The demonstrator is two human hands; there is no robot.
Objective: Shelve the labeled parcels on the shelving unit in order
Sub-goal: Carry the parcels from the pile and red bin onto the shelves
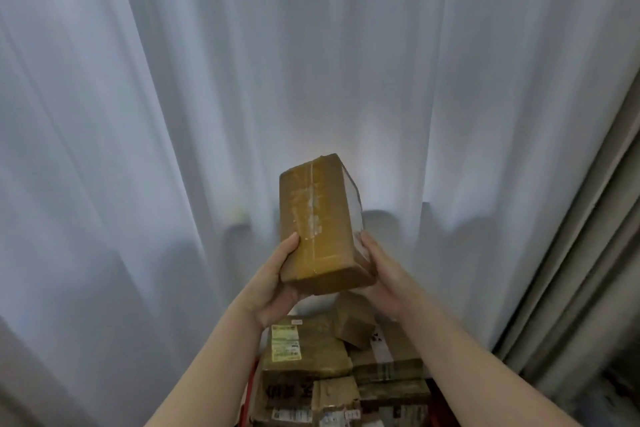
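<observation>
Both forearms [207,360] reach up from the bottom edge. My left hand [277,284] and right hand [384,281] grip a brown taped parcel [317,218] between them, with the left thumb curled onto its near face and the right hand clasping the side with the white label. I hold it tilted, raised in front of the pale curtain [173,80]. Beneath my hands lies a heap of cardboard parcels [311,357], resting in what may be a red bin [251,388], though that edge is too blurred to tell.
</observation>
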